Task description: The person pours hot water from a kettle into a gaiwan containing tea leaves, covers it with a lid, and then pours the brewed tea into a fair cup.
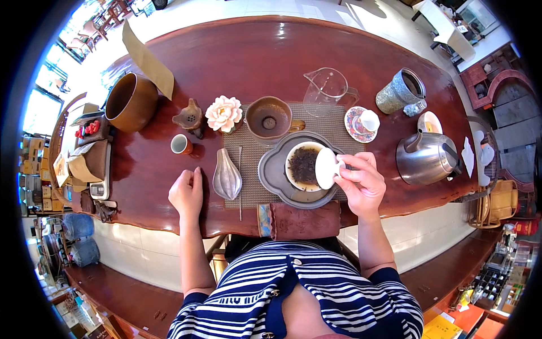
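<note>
My right hand (363, 183) pinches the knob of a white gaiwan lid (325, 168), which is tilted over the right side of a white gaiwan bowl (292, 156). Dark wet tea leaves in liquid (303, 166) fill much of that bowl. It stands on a grey lobed tray (271, 167), on a woven mat (250, 193). My left hand (186, 191) rests loosely curled on the wooden table, with nothing visible in it. To its right lie a metallic leaf-shaped tea scoop (227, 180) and a thin stick (240, 182). A folded brown tea towel (307, 220) lies at the front edge.
Behind the tray stand a brown strainer (268, 116), a glass pitcher (324, 91) and a flower ornament (224, 113). A steel kettle (425, 159) and a speckled canister (398, 93) are to the right. Leftward are a small cup (181, 144), a brown bowl (132, 104) and a scale (100, 190).
</note>
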Action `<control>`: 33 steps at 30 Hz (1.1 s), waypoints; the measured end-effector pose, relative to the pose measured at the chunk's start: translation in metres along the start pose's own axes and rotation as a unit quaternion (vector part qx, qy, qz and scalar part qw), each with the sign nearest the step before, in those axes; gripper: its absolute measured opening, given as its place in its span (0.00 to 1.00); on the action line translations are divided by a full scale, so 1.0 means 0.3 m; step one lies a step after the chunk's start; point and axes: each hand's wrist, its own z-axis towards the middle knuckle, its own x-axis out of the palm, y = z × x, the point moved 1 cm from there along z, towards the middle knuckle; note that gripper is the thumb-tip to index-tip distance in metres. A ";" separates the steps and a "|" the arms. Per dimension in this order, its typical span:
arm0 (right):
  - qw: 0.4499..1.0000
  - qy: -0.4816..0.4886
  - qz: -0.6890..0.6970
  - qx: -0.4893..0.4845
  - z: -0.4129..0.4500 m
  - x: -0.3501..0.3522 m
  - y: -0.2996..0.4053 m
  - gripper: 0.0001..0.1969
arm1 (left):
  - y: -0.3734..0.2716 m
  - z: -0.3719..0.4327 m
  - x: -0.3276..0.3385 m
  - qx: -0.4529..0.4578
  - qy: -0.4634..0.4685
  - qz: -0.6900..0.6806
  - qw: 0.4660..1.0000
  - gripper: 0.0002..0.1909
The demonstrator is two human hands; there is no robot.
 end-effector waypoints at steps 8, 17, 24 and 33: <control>1.000 -0.002 0.007 0.001 0.003 0.005 0.011 0.10 | -0.004 0.000 -0.012 -0.002 -0.002 -0.003 1.000 0.16; 1.000 -0.006 0.008 0.010 -0.002 0.004 0.007 0.10 | -0.005 0.002 -0.007 0.010 0.003 0.003 1.000 0.16; 1.000 -0.001 0.008 0.001 -0.003 0.001 -0.001 0.11 | -0.004 -0.001 -0.005 0.017 -0.007 -0.004 1.000 0.15; 0.999 0.027 0.006 -0.032 0.020 0.002 0.025 0.12 | 0.001 0.000 -0.005 0.000 0.004 -0.007 1.000 0.17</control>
